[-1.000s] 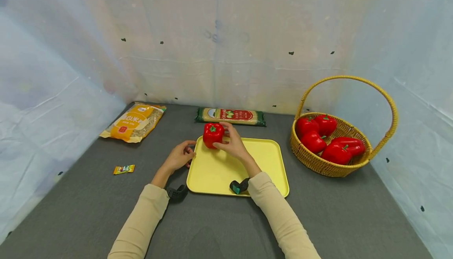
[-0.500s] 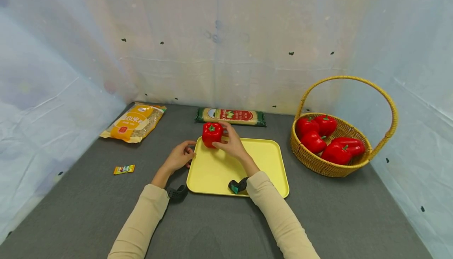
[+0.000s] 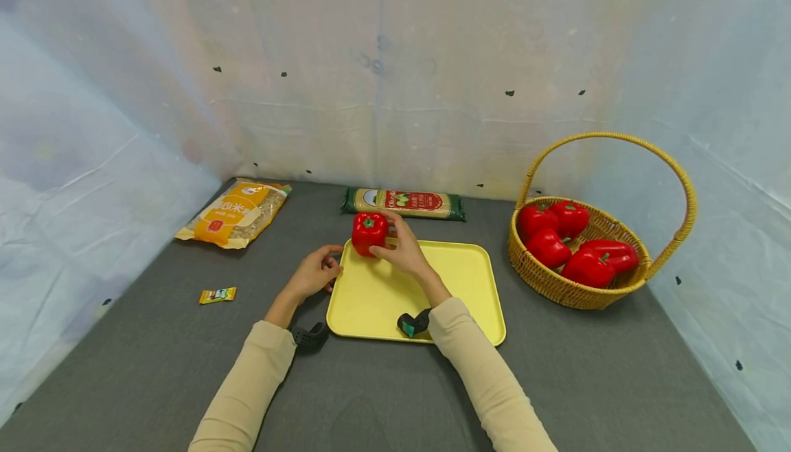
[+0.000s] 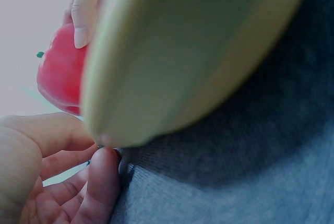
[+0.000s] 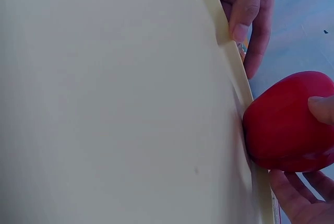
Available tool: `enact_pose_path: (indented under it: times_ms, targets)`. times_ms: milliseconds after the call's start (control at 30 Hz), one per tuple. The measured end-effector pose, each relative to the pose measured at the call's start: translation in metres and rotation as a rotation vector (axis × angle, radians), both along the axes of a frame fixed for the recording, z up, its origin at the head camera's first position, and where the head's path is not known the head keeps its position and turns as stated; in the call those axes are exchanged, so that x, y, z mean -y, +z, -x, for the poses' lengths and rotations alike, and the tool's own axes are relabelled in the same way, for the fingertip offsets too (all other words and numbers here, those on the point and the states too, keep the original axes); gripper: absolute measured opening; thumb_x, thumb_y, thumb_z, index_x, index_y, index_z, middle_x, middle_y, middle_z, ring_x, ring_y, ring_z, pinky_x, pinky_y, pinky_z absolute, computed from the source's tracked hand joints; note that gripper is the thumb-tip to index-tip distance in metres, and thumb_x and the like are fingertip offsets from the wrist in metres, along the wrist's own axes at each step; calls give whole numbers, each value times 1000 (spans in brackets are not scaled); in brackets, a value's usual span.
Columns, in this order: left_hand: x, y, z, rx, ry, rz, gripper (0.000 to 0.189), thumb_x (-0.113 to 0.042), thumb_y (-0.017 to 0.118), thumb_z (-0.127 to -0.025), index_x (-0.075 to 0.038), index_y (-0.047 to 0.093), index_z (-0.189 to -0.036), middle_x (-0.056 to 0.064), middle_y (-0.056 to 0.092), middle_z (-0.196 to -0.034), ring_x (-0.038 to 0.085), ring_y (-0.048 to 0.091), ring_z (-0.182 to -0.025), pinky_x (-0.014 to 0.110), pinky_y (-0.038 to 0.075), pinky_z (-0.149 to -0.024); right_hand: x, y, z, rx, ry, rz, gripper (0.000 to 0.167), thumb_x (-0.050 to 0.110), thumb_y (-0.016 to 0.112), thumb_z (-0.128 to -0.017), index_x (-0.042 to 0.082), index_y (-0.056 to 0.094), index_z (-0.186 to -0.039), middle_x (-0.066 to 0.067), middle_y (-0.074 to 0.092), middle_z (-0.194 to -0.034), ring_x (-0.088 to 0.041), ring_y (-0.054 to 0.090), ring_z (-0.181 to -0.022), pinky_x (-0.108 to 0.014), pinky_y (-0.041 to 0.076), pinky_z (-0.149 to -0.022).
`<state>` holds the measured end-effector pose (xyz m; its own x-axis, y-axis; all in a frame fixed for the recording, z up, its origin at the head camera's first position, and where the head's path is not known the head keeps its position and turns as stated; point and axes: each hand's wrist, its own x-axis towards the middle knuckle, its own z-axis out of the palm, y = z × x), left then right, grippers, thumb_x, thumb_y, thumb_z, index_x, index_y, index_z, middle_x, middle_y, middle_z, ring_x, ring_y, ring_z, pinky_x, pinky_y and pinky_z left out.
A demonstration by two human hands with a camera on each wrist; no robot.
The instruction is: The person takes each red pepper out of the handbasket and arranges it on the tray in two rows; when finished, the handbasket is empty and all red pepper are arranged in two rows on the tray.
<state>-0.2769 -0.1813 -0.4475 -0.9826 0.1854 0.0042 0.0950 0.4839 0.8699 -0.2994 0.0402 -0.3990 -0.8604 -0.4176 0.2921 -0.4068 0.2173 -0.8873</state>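
A red bell pepper point(image 3: 369, 234) with a green stem stands upright at the back left corner of a yellow tray point(image 3: 371, 311). My right hand point(image 3: 404, 251) grips this pepper from its right side, thumb in front and fingers behind. In the right wrist view the pepper point(image 5: 287, 122) sits right at the tray's rim point(image 5: 242, 80), the thumb on one side and fingertips on the other. At the tray's left edge, my left hand point(image 3: 312, 273) pinches the rim between thumb and fingers. The left wrist view has these fingertips point(image 4: 102, 164) at the blurred tray edge.
To the right is a wicker basket point(image 3: 556, 292) with a tall handle, holding several red peppers point(image 3: 587, 268). Behind the tray lies a green pasta packet point(image 3: 404, 202). A grain bag point(image 3: 237, 215) lies at the back left, and a small snack packet point(image 3: 218, 295) at the left.
The pepper and my right hand have shifted slightly to the left along the tray's back corner. My left hand has stayed on the tray's edge.
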Motion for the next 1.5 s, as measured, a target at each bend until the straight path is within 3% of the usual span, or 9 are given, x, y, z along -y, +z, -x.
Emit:
enact_pose_path:
  times_ms: [400, 500, 733, 867, 1033, 1200, 1367, 1500]
  targets:
    - [-1, 1, -2, -24, -11, -13, 42, -6, 57, -91, 2, 46, -130, 11, 52, -81, 16, 51, -54, 28, 50, -48, -5, 5, -4, 14, -29, -29, 82, 6, 70, -82, 0, 19, -146, -29, 35, -136, -44, 47, -117, -52, 45, -92]
    - [-1, 1, -2, -42, -21, -19, 42, -6, 56, -91, 3, 45, -130, 9, 52, -80, 15, 51, -54, 27, 50, -47, -8, 5, -1, 27, -30, -12, 80, 6, 70, -82, 1, 22, -146, -29, 36, -134, -47, 45, -118, -57, 42, -93]
    - [0, 0, 0, -9, 1, -15, 43, -8, 58, -91, -2, 47, -132, 11, 53, -84, 17, 52, -56, 31, 51, -50, -19, -15, 17, -11, -62, -79, 73, 15, 71, -83, 12, 30, -144, -23, 42, -133, -40, 48, -117, -48, 47, -91]
    - [0, -2, 2, -1, -5, -14, 42, -8, 58, -91, -3, 46, -132, 11, 53, -83, 17, 52, -56, 30, 51, -50, -28, -11, 16, 8, -55, -98, 69, 16, 71, -84, 10, 34, -141, -24, 44, -134, -41, 49, -117, -49, 46, -92]
    - [0, -2, 1, 5, -4, -13, 42, -9, 58, -91, -3, 46, -132, 11, 52, -83, 17, 52, -56, 30, 51, -50, -43, -1, 10, 36, -35, -141, 62, 17, 69, -85, 8, 39, -139, -23, 46, -132, -39, 51, -116, -47, 46, -92]
    - [0, -2, 0, -1, -1, -14, 42, -8, 58, -91, -2, 46, -131, 11, 52, -83, 17, 52, -55, 30, 51, -50, -60, 28, -8, 33, -23, -162, 54, 11, 67, -87, 3, 43, -135, -24, 50, -126, -42, 52, -113, -45, 48, -90]
    - [0, -2, 1, 5, -1, -15, 42, -9, 58, -91, -3, 46, -132, 11, 52, -84, 18, 52, -56, 30, 51, -50, -81, 51, -21, 0, -57, -192, 43, 9, 64, -88, 1, 51, -128, -21, 55, -120, -38, 55, -109, -45, 49, -86]
    - [1, -1, 0, 8, 1, -18, 43, -9, 58, -91, -3, 46, -132, 11, 52, -84, 18, 52, -56, 31, 51, -50, -102, 61, -23, -45, -81, -200, 41, 8, 64, -88, -3, 52, -126, -23, 57, -118, -37, 56, -106, -47, 50, -84]
